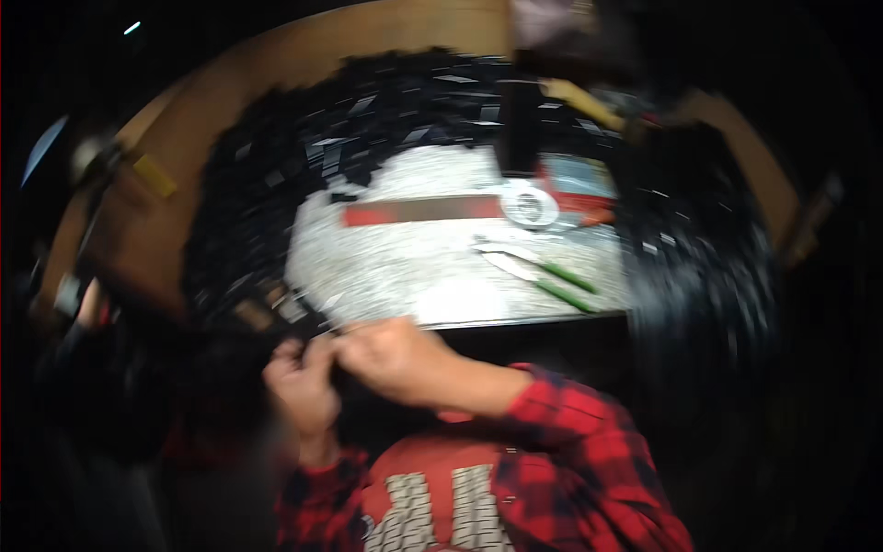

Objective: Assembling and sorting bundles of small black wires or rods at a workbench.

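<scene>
My left hand and my right hand meet at the front left corner of a bright white work surface. Both sets of fingers are pinched together, blurred by motion. Something small and dark seems to sit at the fingertips, but I cannot make out what it is. Close by, on the left, lie small brown pieces. A large heap of small flat black pieces curves round the left and far sides. To the right rests a tool with two green handles, its pale tips pointing left.
A long red-brown strip lies across the white surface, beside a white round object. Behind them are a blue and red packet and a dark block. More dark shiny material covers the right side. A yellow object is far left.
</scene>
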`<action>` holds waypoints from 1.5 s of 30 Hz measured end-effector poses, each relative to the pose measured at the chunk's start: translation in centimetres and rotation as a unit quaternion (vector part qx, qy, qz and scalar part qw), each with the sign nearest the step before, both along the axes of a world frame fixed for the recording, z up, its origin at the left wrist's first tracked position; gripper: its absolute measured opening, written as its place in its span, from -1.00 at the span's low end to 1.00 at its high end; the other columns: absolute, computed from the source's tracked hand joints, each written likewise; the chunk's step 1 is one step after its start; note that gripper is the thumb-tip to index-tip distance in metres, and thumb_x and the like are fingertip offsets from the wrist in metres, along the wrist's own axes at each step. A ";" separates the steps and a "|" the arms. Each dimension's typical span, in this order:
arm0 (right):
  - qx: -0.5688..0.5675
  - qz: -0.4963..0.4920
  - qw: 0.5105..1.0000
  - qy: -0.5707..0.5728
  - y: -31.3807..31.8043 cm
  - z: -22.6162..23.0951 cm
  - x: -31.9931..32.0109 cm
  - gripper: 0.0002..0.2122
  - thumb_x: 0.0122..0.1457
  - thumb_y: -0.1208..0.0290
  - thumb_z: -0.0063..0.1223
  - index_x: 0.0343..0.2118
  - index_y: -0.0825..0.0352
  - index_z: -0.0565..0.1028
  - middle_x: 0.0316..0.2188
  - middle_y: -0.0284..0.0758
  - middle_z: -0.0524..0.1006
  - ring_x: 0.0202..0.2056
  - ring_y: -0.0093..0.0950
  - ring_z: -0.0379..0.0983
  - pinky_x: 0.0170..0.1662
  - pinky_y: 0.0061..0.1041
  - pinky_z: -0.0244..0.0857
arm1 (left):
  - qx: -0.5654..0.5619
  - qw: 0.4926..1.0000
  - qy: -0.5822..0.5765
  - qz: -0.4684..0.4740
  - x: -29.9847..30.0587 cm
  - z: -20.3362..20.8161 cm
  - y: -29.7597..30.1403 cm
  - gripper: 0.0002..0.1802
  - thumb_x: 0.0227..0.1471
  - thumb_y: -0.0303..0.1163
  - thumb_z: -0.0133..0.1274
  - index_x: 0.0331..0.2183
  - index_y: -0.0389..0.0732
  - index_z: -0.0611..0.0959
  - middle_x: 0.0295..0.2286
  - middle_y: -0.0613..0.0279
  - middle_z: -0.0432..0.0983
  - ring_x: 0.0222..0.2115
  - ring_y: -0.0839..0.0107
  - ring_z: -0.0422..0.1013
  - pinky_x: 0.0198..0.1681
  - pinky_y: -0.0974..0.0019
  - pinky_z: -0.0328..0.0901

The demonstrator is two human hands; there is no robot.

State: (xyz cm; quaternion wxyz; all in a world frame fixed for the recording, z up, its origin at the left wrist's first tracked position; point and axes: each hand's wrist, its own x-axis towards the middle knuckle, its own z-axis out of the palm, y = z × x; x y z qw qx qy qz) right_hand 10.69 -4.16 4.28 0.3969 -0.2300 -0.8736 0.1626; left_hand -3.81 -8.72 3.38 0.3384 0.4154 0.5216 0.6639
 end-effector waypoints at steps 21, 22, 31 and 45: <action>-0.006 -0.070 0.997 -0.039 -1.1 0.6 -1.5 -0.79 0.17 0.41 -0.04 -0.55 0.39 0.36 -0.68 -0.20 0.34 -0.70 -0.23 0.40 -0.66 -0.31 0.27 | 0.084 0.992 -0.084 -0.039 -0.1 1.2 -1.3 -0.83 -0.01 -0.59 0.15 -0.29 -0.35 0.58 -0.39 0.31 0.55 -0.38 0.64 0.42 -0.26 0.56 0.31; 0.007 -0.064 0.997 -0.052 -1.0 0.8 -1.4 -0.80 0.17 0.41 -0.05 -0.54 0.39 0.37 -0.68 -0.19 0.34 -0.69 -0.23 0.40 -0.67 -0.31 0.27 | 0.061 0.996 -0.047 -0.050 -0.4 1.3 -1.4 -0.83 -0.01 -0.57 0.15 -0.29 -0.34 0.58 -0.39 0.32 0.54 -0.38 0.65 0.40 -0.27 0.57 0.30; 0.006 -0.059 0.996 -0.060 -1.2 0.9 -1.6 -0.80 0.19 0.43 -0.10 -0.55 0.40 0.38 -0.67 -0.18 0.37 -0.69 -0.21 0.40 -0.67 -0.28 0.26 | 0.071 0.995 -0.005 -0.065 -0.9 0.5 -1.4 -0.81 0.03 -0.53 0.13 -0.24 -0.33 0.59 -0.35 0.35 0.52 -0.35 0.66 0.37 -0.26 0.55 0.28; -0.233 0.021 0.972 0.024 -0.7 2.1 -1.1 -0.80 0.21 0.48 -0.10 -0.52 0.48 0.39 -0.67 -0.04 0.37 -0.61 -0.06 0.35 -0.57 -0.30 0.17 | 0.063 0.995 0.044 -0.067 -1.5 2.1 -1.9 -0.85 0.04 -0.51 0.12 -0.29 -0.36 0.61 -0.40 0.37 0.49 -0.41 0.69 0.33 -0.36 0.58 0.23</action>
